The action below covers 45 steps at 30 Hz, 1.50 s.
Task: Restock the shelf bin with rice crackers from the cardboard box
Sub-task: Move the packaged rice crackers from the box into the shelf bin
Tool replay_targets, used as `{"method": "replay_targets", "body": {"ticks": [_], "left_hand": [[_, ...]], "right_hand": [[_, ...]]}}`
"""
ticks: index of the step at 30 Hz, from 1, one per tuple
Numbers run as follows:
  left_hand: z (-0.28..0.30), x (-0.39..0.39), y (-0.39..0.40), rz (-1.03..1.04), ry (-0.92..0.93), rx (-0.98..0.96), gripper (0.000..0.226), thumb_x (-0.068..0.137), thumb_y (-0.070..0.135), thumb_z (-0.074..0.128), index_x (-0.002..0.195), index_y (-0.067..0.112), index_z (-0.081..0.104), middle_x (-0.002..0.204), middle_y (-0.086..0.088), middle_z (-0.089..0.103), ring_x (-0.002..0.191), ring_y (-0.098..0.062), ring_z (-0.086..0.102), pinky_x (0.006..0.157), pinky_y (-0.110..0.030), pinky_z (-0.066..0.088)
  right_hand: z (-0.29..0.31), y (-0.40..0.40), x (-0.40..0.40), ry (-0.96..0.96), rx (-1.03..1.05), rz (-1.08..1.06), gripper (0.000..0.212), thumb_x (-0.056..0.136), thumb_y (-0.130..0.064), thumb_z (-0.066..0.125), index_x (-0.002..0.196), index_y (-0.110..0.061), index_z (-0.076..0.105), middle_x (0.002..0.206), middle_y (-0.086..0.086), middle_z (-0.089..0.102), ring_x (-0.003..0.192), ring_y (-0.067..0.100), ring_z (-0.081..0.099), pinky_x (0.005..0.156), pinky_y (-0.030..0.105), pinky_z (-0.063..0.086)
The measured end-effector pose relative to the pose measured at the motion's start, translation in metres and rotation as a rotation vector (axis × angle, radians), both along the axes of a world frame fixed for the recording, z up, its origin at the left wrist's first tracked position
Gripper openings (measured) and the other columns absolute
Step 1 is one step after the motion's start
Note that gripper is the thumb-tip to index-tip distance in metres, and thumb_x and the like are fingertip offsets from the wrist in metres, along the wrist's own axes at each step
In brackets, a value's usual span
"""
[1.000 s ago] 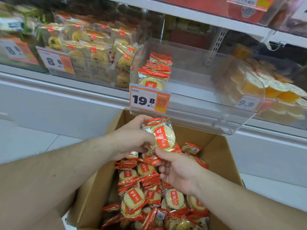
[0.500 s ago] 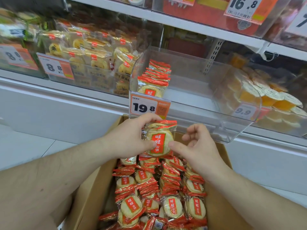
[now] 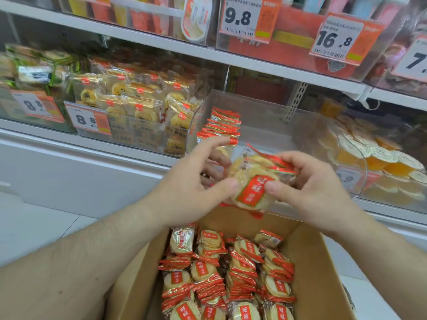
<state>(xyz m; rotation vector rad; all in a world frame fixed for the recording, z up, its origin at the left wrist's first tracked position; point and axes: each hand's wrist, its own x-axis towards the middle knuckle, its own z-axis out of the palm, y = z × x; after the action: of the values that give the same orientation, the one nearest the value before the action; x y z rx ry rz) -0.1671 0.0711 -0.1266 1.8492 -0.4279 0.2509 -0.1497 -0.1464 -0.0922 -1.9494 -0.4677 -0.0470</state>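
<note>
Stack of rice cracker packs (image 3: 253,183) gripped by right hand (image 3: 316,188) at the clear shelf bin (image 3: 265,116) front, steadied by left hand (image 3: 196,188) thumb and curled fingers, cardboard box (image 3: 309,262) of packs seen below.

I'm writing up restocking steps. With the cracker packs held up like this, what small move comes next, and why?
Probably carry the held packs forward into the clear bin, beside the standing row. Both hands, left and right, pinch them just before its front wall, and the bin's right side looks bare.
</note>
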Motion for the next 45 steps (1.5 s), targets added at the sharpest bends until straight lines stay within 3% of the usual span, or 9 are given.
{"method": "replay_targets", "body": {"ticks": [4, 7, 12, 19, 25, 31, 36, 41, 45], "left_hand": [[0.012, 0.025, 0.010, 0.421, -0.093, -0.172, 0.034, 0.083, 0.019, 0.068, 0.103, 0.038, 0.047, 0.095, 0.009, 0.053, 0.074, 0.000, 0.050, 0.070, -0.018, 0.046], [0.007, 0.045, 0.014, 0.549, 0.102, -0.170, 0.041, 0.083, 0.019, 0.070, 0.115, 0.026, 0.045, 0.105, 0.008, 0.051, 0.090, -0.005, 0.051, 0.077, -0.022, 0.042], [-0.006, 0.053, 0.008, 0.462, 0.409, -0.209, 0.044, 0.086, 0.028, 0.069, 0.126, 0.021, 0.050, 0.107, 0.007, 0.062, 0.097, -0.014, 0.061, 0.086, -0.038, 0.052], [-0.007, 0.047, 0.004, 0.377, 0.364, -0.221, 0.023, 0.078, 0.033, 0.062, 0.100, 0.040, 0.062, 0.094, 0.010, 0.073, 0.091, -0.018, 0.070, 0.085, -0.051, 0.056], [-0.006, 0.044, 0.005, 0.354, 0.332, -0.254, 0.037, 0.092, 0.016, 0.057, 0.084, 0.051, 0.064, 0.093, 0.016, 0.073, 0.092, -0.011, 0.070, 0.089, -0.046, 0.055], [-0.004, 0.043, 0.004, 0.363, 0.322, -0.229, 0.029, 0.089, 0.016, 0.056, 0.088, 0.043, 0.066, 0.090, 0.008, 0.074, 0.087, -0.019, 0.071, 0.084, -0.053, 0.057], [-0.004, 0.043, 0.001, 0.398, 0.321, -0.221, 0.023, 0.089, 0.014, 0.055, 0.094, 0.034, 0.064, 0.085, 0.009, 0.073, 0.080, -0.014, 0.071, 0.079, -0.049, 0.059], [-0.004, 0.043, -0.002, 0.417, 0.324, -0.249, 0.022, 0.090, 0.015, 0.055, 0.096, 0.036, 0.061, 0.084, 0.009, 0.072, 0.078, -0.014, 0.071, 0.074, -0.043, 0.060], [-0.010, 0.048, -0.008, 0.558, 0.264, -0.151, 0.039, 0.081, 0.027, 0.063, 0.118, 0.024, 0.053, 0.123, 0.001, 0.056, 0.108, -0.017, 0.060, 0.089, -0.039, 0.054]], "right_hand": [[0.034, -0.003, 0.027, -0.125, 0.111, -0.100, 0.029, 0.082, -0.002, 0.071, 0.099, -0.022, 0.061, 0.082, -0.005, 0.070, 0.069, 0.008, 0.064, 0.060, 0.021, 0.054], [0.039, 0.006, 0.052, -0.146, 0.026, -0.121, 0.032, 0.083, 0.001, 0.072, 0.099, -0.024, 0.060, 0.086, -0.004, 0.069, 0.073, 0.012, 0.064, 0.067, 0.029, 0.056], [0.028, 0.030, 0.086, -0.120, -0.236, -0.103, 0.028, 0.080, -0.009, 0.079, 0.099, -0.020, 0.062, 0.084, -0.005, 0.067, 0.070, 0.010, 0.060, 0.071, 0.029, 0.053], [0.005, 0.067, 0.087, -0.042, -0.595, -0.040, 0.048, 0.075, -0.031, 0.083, 0.119, -0.022, 0.067, 0.111, -0.005, 0.067, 0.101, 0.014, 0.063, 0.094, 0.039, 0.052], [0.026, 0.067, 0.086, 0.347, -0.261, -0.014, 0.031, 0.080, -0.015, 0.078, 0.109, -0.014, 0.067, 0.097, 0.008, 0.066, 0.077, 0.027, 0.073, 0.073, 0.038, 0.061], [0.014, 0.076, 0.087, 0.196, -0.458, -0.082, 0.005, 0.079, -0.007, 0.078, 0.078, -0.009, 0.073, 0.077, 0.008, 0.071, 0.063, 0.016, 0.066, 0.051, 0.024, 0.052], [0.014, 0.088, 0.086, 0.076, -0.626, -0.158, 0.010, 0.077, -0.014, 0.078, 0.071, -0.021, 0.074, 0.080, -0.007, 0.066, 0.069, 0.005, 0.060, 0.049, 0.019, 0.044], [0.015, 0.090, 0.086, 0.151, -0.577, -0.184, 0.008, 0.076, -0.012, 0.080, 0.074, -0.019, 0.076, 0.080, -0.002, 0.071, 0.075, 0.013, 0.068, 0.057, 0.025, 0.055], [0.016, 0.081, 0.080, 0.214, -0.477, -0.126, 0.004, 0.083, -0.015, 0.077, 0.081, -0.017, 0.073, 0.085, 0.001, 0.068, 0.076, 0.015, 0.067, 0.056, 0.027, 0.056]]}}
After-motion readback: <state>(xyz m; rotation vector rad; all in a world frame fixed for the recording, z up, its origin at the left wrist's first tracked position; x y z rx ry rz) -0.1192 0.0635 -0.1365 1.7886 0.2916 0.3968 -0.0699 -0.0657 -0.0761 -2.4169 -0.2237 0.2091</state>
